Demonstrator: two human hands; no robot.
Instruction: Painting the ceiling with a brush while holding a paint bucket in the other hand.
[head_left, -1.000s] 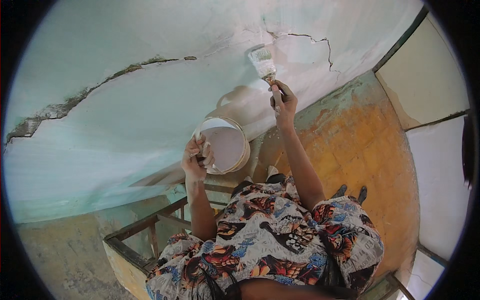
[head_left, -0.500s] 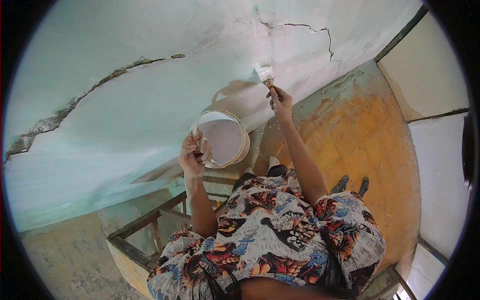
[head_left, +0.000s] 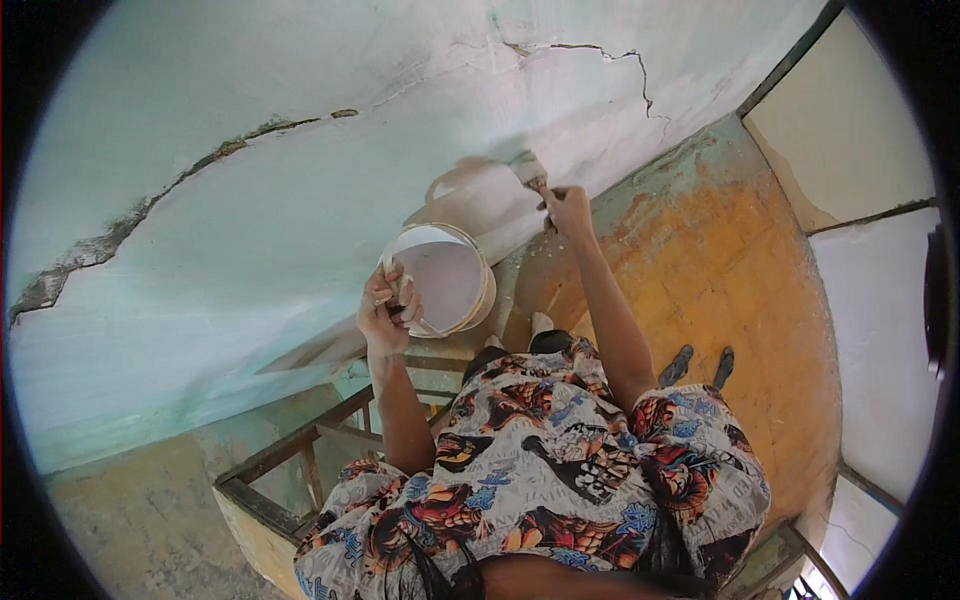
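In my right hand is a paintbrush, gripped by its handle, its pale, wet-looking bristles pointing up toward the wall. I cannot make out whether the bristles touch the wall. My left hand is closed round the handle of a white bucket, which hangs beside it to the right. Pale, whitish paint covers the inside of the bucket. White smears mark the fingers of my left hand. Ahead is the pale green wall, with whiter, freshly brushed-looking patches around the brush.
A long, jagged crack runs across the wall at left, and a thinner crack lies at upper right. A dark wooden frame stands by my left elbow. Grey sandals lie on the yellow floor to the right.
My right hand has drawn the paintbrush down and slightly toward me along the wall, turning at the wrist. My left hand and the bucket stay nearly in place.
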